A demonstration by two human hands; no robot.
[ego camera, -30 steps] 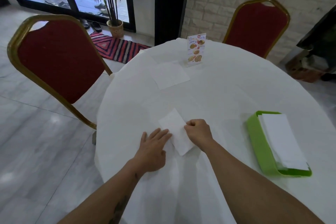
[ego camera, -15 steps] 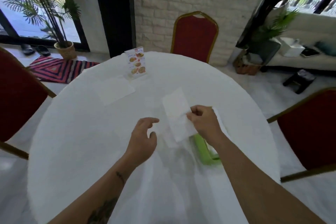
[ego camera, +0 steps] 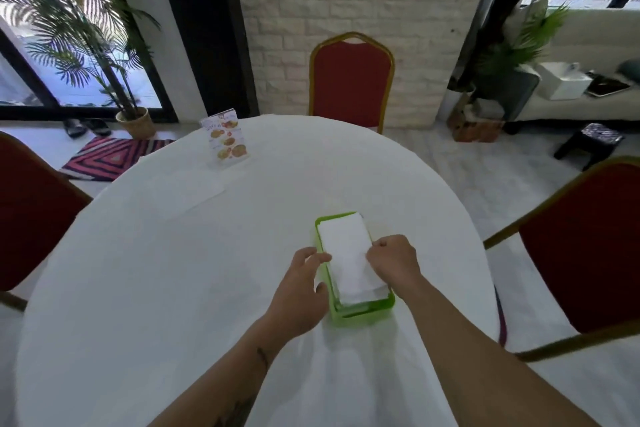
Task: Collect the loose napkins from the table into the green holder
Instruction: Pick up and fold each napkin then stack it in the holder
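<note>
One loose napkin [ego camera: 188, 189] left, beyond the green holder [ego camera: 363, 310], toward the menu card [ego camera: 227, 139]. Nearer the left hand [ego camera: 301, 291], released; right hand [ego camera: 393, 262] pinching the top napkin [ego camera: 348, 251].

A rectangular bright green plastic holder [ego camera: 363, 313] lies flat on the near right of the surface, filled with a stack of white paper napkins [ego camera: 348, 253]. One loose white paper napkin [ego camera: 192, 189] lies flat at the far left.

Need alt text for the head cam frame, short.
Two bare hands lay a white napkin onto the stack in a green holder on a round white-clothed table: right hand pinching its edge, left hand open alongside. Another loose napkin lies near a menu card.
</note>
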